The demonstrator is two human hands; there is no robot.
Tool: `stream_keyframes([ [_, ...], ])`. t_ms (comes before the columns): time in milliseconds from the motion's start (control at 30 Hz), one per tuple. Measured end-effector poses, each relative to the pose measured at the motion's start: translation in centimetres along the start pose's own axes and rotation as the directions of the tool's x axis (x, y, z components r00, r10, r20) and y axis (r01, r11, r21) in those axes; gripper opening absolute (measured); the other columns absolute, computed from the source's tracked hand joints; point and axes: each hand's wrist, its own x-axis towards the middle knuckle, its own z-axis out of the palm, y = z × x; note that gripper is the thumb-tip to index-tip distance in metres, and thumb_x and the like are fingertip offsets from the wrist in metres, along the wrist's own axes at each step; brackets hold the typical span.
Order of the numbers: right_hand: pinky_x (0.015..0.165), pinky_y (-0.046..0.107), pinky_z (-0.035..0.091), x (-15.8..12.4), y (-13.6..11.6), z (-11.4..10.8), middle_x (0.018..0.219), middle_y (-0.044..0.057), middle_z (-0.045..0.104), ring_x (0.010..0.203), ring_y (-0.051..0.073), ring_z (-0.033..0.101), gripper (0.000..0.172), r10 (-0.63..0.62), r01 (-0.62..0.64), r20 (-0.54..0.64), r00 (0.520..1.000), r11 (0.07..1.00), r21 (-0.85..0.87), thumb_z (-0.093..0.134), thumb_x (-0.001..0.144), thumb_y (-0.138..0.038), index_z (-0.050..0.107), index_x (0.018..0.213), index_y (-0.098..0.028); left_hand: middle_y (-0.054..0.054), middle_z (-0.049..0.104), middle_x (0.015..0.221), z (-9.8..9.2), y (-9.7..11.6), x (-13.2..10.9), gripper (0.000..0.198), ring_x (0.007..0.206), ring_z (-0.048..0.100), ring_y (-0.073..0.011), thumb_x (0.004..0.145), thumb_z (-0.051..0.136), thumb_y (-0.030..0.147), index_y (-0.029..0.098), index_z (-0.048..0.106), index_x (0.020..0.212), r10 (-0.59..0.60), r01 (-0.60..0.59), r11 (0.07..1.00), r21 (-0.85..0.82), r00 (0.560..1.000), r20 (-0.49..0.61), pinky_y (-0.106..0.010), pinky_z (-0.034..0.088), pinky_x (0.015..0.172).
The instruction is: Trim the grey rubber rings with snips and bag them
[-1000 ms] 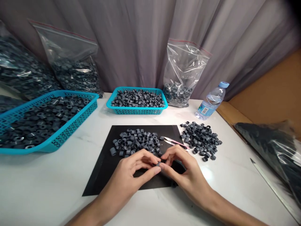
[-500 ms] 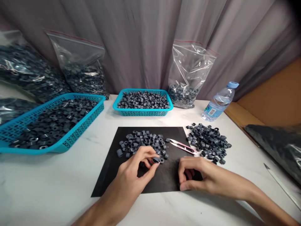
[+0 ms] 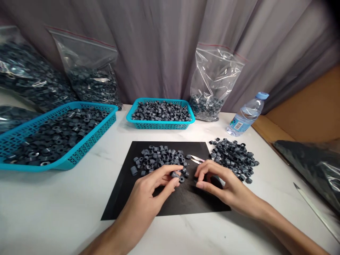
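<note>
The left hand [image 3: 152,187] pinched a small grey piece [image 3: 175,174] between its thumb and fingertips, above the black mat [image 3: 183,203]. A grey ring [image 3: 181,180] showed just below that grip; whether it was held or lay on the mat could not be told. The right hand [image 3: 220,180] was curled a little apart from the left, thumb and forefinger near each other, with something dark by the tips; whether it was gripped could not be made out.

Beyond the left hand, a heap of grey pieces [image 3: 159,156] covered the mat's far part. To its right lay small snips [image 3: 196,159], blades toward the heap and partly hidden by the right hand. A second heap [image 3: 233,156] spread over the white worktop [image 3: 58,202] at the mat's right edge.

Farther out, two blue baskets, one at the back [image 3: 160,125] and a larger one on the left [image 3: 91,140], were filled with like pieces. Clear bags of pieces stood behind, against the grey curtain [image 3: 156,49]. A water bottle [image 3: 244,118] stood right of the rightmost clear bag [image 3: 212,81], near a cardboard box [image 3: 310,109].
</note>
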Motion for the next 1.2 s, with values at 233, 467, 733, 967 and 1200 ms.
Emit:
stream_keyframes([
  [233, 0.076, 0.028, 0.045, 0.0, 0.3, 0.7, 0.096, 0.002, 0.064, 0.09, 0.016, 0.058, 0.014, -0.005, 0.005, -0.019, 1.0, 1.0, 0.0, 0.062, 0.099, -0.034, 0.064, 0.092, -0.022, 0.0, 0.079, 0.104, -0.5, 0.2, 0.3, 0.022, 0.1, 0.072, -0.0161, 0.093, 0.065, 0.039, 0.027, 0.075, 0.11, -0.197, 0.259, 0.904, -0.341, 0.959, 0.205, -0.022, 0.053, 0.093],
  [467, 0.074, 0.027, 0.047, 0.0, 0.7, 1.4, 0.095, 0.003, 0.064, 0.084, 0.015, 0.059, 0.013, -0.016, 0.023, -0.126, 0.992, 0.998, 0.055, 0.062, 0.099, -0.033, 0.062, 0.091, -0.022, -0.001, 0.076, 0.118, -1.1, 1.9, -0.5, 0.027, 0.12, 0.066, -0.0207, 0.093, 0.064, 0.034, 0.028, 0.073, 0.118, -0.37, 0.466, 0.745, -0.477, 0.884, 0.285, -0.028, 0.045, 0.106],
  [733, 0.069, 0.025, 0.052, -0.1, 1.2, 2.2, 0.092, 0.002, 0.066, 0.076, 0.014, 0.064, 0.012, 0.044, -0.011, -0.215, 0.976, 0.988, 0.154, 0.058, 0.1, -0.034, 0.059, 0.098, -0.022, -0.004, 0.076, 0.12, -1.0, 2.2, -0.5, 0.027, 0.118, 0.067, -0.0213, 0.091, 0.066, 0.031, 0.024, 0.074, 0.116, -0.388, 0.488, 0.651, -0.581, 0.872, 0.298, -0.027, 0.049, 0.104],
  [967, 0.07, 0.026, 0.053, 0.1, 2.1, 2.9, 0.09, 0.002, 0.062, 0.077, 0.014, 0.063, 0.006, -0.05, 0.053, -0.367, 0.929, 0.999, -0.002, 0.059, 0.099, -0.027, 0.057, 0.101, -0.022, -0.005, 0.078, 0.112, -0.8, 0.5, 0.1, 0.031, 0.107, 0.072, -0.021, 0.093, 0.065, 0.042, 0.023, 0.073, 0.116, -0.326, 0.397, 0.79, -0.466, 0.917, 0.229, -0.026, 0.055, 0.095],
  [1200, 0.075, 0.027, 0.053, 0.7, 2.8, 3.9, 0.093, 0.001, 0.061, 0.081, 0.015, 0.063, 0.011, -0.154, 0.108, -0.41, 0.899, 0.985, -0.134, 0.06, 0.096, -0.019, 0.055, 0.105, -0.024, 0.001, 0.078, 0.108, -1.2, 0.1, 2.9, 0.022, 0.1, 0.073, -0.0186, 0.097, 0.057, 0.031, 0.029, 0.076, 0.107, 0.215, -0.219, 0.961, 0.167, 0.976, 0.046, -0.027, 0.055, 0.094],
])
